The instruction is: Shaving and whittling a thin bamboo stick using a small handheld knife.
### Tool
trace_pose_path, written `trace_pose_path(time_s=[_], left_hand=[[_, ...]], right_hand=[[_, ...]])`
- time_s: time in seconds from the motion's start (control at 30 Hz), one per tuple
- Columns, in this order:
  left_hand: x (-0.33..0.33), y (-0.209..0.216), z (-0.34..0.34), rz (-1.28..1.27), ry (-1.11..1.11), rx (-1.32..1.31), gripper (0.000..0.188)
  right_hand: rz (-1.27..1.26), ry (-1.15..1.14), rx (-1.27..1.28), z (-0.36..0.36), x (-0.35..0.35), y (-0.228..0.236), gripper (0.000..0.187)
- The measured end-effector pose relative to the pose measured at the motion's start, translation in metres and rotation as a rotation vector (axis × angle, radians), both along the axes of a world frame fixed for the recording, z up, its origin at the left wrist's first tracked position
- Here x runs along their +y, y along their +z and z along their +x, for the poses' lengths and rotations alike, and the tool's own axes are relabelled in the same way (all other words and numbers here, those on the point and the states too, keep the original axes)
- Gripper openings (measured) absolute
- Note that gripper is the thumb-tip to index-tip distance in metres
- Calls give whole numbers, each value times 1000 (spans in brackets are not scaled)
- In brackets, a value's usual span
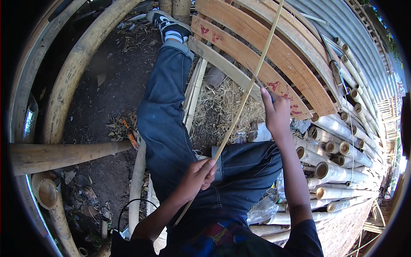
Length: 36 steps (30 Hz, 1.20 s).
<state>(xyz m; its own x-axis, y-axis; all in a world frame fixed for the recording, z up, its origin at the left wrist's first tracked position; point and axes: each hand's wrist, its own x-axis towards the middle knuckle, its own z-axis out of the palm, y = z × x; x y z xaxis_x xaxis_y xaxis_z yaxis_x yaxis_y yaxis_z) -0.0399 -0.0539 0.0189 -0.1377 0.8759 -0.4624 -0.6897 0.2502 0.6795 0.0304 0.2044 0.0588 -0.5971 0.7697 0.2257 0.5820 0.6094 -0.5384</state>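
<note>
A long, thin bamboo strip (233, 124) slants from beside my waist up past the top of the view. My left hand (196, 180) is closed around its lower part, above my lap. At its upper part, my right hand (277, 112) grips a small knife (258, 82), thumb stretched along it. The knife's thin blade lies across the strip and appears to touch it. The handle is mostly hidden inside my fist. Curly bamboo shavings (250, 113) cover the ground between my legs, beneath the strip.
Wooden slats (257, 40) with red marks lie ahead. Stacked bamboo poles (327, 170) fill the right side, near corrugated metal sheeting (342, 25). Thick bamboo poles (66, 92) frame the left. An orange object (130, 135) lies on the soil by my left knee.
</note>
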Motion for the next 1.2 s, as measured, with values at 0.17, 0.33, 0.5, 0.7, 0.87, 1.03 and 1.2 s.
trace_pose_path(time_s=[0.17,0.33,0.5,0.7,0.87,1.03,1.2], left_hand=[[-3,-1,-4,9,2,-120,34],[-6,-7,3,-23,-8,-88,33],[-12,-14,10,-2,-102,-186,33],[-16,-13,-12,31,-87,-370,35],[-22,-20,-11,57,-189,-475,38],[-28,-30,-12,85,-185,-518,38],[-21,-35,-15,133,-219,-537,38]], right_hand=[[-15,342,-35,7,-33,-4,55],[264,625,-185,10,-62,-5,52],[107,61,-2,-3,29,18,56],[10,435,-89,8,-26,0,52],[17,211,-42,9,-6,-2,54],[-199,-15,75,6,24,6,55],[-846,225,579,-2,-20,-25,31]])
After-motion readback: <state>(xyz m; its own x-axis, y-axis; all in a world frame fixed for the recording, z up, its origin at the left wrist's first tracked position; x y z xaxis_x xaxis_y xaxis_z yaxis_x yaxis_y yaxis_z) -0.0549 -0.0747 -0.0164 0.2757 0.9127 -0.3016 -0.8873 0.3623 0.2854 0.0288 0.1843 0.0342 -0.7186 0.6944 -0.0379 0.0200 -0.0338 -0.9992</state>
